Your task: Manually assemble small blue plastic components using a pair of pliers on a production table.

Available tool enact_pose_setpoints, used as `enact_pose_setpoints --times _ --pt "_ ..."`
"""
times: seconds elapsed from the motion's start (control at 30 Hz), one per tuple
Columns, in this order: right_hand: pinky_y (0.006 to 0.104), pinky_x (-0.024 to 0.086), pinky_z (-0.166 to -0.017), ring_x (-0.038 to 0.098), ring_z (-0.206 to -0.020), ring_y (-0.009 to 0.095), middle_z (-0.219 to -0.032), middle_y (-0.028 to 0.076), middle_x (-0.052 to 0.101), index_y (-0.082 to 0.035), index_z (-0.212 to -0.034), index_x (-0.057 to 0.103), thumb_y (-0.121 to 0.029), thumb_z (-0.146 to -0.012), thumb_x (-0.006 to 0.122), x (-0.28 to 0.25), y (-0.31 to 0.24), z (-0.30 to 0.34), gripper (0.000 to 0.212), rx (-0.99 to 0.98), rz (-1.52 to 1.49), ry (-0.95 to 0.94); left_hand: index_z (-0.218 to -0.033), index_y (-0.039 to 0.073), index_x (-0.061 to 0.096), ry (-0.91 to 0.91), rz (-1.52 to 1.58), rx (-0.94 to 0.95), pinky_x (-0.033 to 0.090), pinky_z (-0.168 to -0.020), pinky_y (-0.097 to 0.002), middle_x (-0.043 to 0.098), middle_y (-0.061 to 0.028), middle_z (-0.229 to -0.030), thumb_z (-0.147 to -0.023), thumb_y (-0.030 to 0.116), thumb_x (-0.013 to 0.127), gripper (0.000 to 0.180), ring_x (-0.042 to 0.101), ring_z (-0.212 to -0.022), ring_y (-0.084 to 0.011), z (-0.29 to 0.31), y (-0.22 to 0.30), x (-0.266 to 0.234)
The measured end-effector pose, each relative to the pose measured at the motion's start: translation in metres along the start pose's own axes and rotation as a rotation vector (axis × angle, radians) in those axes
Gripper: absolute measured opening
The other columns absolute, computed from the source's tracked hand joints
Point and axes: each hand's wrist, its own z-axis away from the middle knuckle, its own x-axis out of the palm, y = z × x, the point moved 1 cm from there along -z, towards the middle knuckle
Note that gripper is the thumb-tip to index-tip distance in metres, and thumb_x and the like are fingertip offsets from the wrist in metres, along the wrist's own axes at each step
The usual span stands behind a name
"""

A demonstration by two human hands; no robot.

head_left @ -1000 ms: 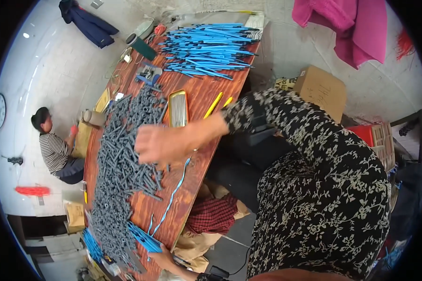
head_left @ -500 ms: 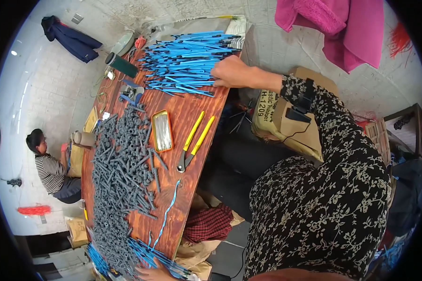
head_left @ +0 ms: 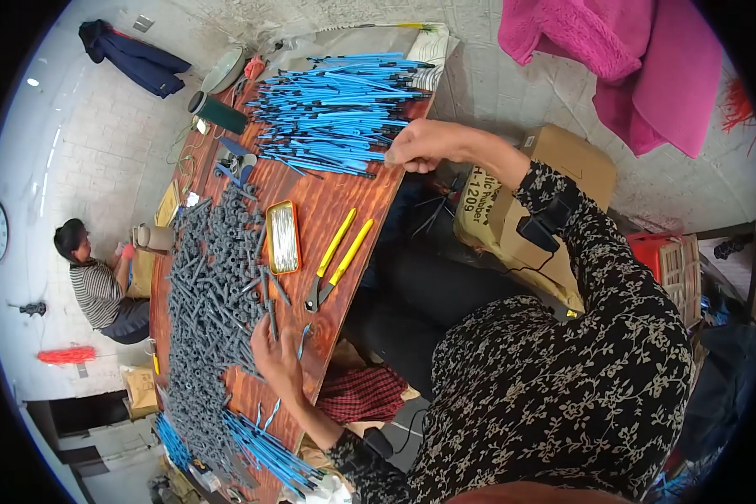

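My left hand [head_left: 279,357] is over the near edge of a heap of grey plug-like plastic parts [head_left: 210,286], thumb and fingers apart, fingertips beside a grey piece. My right hand [head_left: 420,144] is at the table edge beside a pile of thin blue rods with black ends [head_left: 336,109]. Its fingers are curled together; what they hold, if anything, cannot be made out. Between the hands lie yellow-handled pliers [head_left: 338,259] and an orange-rimmed tin of thin silvery pins [head_left: 283,238]. A twisted blue strip [head_left: 303,338] is partly hidden by my left hand.
The reddish wooden table [head_left: 319,193] also bears a second blue-rod bundle [head_left: 269,449], a dark green cup [head_left: 218,113] and a blue-handled tool [head_left: 237,164]. Cardboard boxes [head_left: 563,168] stand beside the table. Across it, a person in a striped top [head_left: 97,290] sits.
My left hand has moved from the lower blue-rod bundle to the grey heap. My right hand has drawn slightly back from the upper rod pile to the table edge.
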Motion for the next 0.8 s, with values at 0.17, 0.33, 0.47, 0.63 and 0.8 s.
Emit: enact_pose_setpoints --times 0.17,0.33,0.47,0.63,0.8 --pt "0.0261 0.042 -0.051 0.054 -0.057 0.01 -0.062 -0.004 0.052 -0.005 -0.1 0.059 -0.02 -0.09 0.068 -0.004 0.013 0.003 0.021 0.0 -0.53 -0.272 -0.126 -0.004 0.058 -0.063 0.401 -0.106 0.044 -0.101 -0.0353 0.057 -0.0166 -0.131 -0.095 0.016 0.064 0.037 0.058 -0.117 -0.0247 -0.016 0.024 0.037" --pt "0.0267 0.042 -0.053 0.056 -0.06 0.011 -0.064 -0.003 0.053 -0.004 -0.097 0.059 -0.02 -0.089 0.07 0.054 0.005 0.035 0.022 -0.216 -0.452 -0.294 -0.142 -0.003 0.041 -0.114 0.842 -0.233 0.044 -0.102 -0.0374 0.053 -0.0213 -0.135 -0.101 0.025 0.056 0.052 0.056 -0.121 -0.0276 -0.02 0.066 0.048" --pt "0.0283 0.042 -0.053 0.057 -0.063 0.011 -0.066 -0.001 0.054 -0.003 -0.094 0.059 -0.021 -0.09 0.068 0.098 -0.015 0.056 0.02 -0.599 0.508 -0.112 -0.152 0.0 0.02 -0.039 1.268 -0.237 0.044 -0.104 -0.0425 0.046 -0.0269 -0.141 -0.104 0.032 0.048 0.064 0.053 -0.125 -0.0338 -0.041 0.085 0.058" --pt "0.0255 0.038 -0.053 0.05 -0.059 0.008 -0.064 -0.002 0.051 -0.003 -0.09 0.061 -0.024 -0.095 0.063 0.126 -0.005 0.059 0.022 -0.447 0.321 -0.271 -0.153 0.002 0.019 0.002 1.526 -0.197 0.039 -0.11 -0.0495 0.041 -0.0281 -0.145 -0.102 0.024 0.051 0.064 0.048 -0.13 -0.0401 -0.054 0.076 0.044" --pt "0.0222 0.033 -0.053 0.04 -0.058 0.005 -0.063 -0.004 0.046 -0.002 -0.09 0.062 -0.026 -0.098 0.058 0.145 0.002 0.064 0.026 -0.056 -0.289 -0.54 -0.152 0.004 0.022 -0.117 1.526 -0.026 0.034 -0.114 -0.0532 0.038 -0.0284 -0.147 -0.098 0.014 0.054 0.064 0.043 -0.134 -0.0428 -0.043 0.081 0.031"
